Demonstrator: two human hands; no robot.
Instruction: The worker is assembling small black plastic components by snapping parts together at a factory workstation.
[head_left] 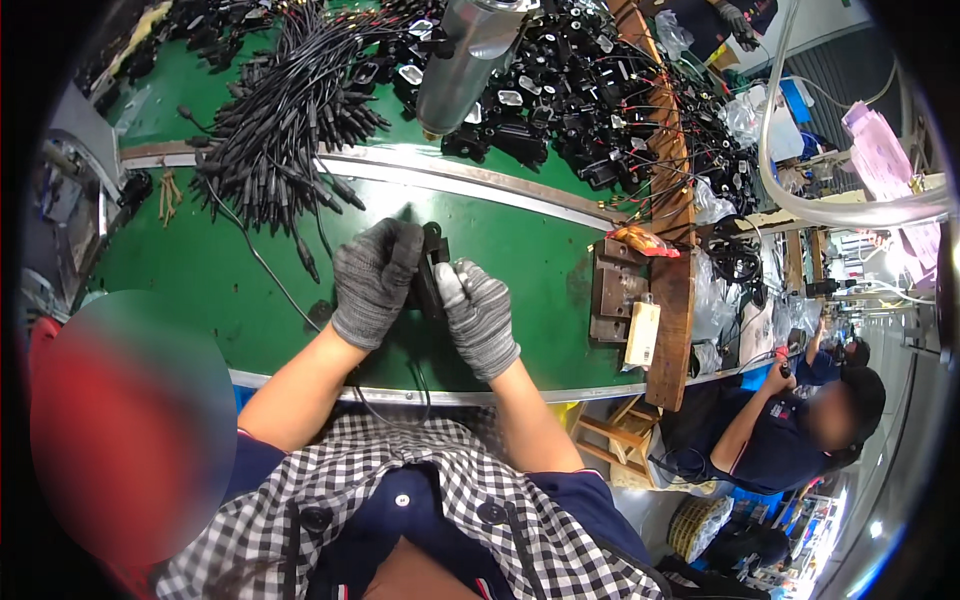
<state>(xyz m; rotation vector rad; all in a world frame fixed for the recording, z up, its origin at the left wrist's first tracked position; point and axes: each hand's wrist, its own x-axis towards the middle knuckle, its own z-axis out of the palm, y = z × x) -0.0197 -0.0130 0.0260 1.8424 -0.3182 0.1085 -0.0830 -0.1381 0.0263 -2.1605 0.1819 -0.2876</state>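
Both my hands wear grey knit gloves and meet over the green conveyor belt (240,290). My left hand (372,280) wraps around a small black plastic part (432,270) from the left. My right hand (478,315) grips the same part from the right, thumb pressed against it. A thin black cable (275,280) runs from the part area across the belt toward a large bundle of black cables (285,120) at the back left.
A pile of black plastic parts (560,90) with wires lies at the back. A metal cylinder (465,55) hangs above it. A metal fixture (615,290) and wooden rail (672,330) stand to the right. Another seated person (790,420) works at lower right.
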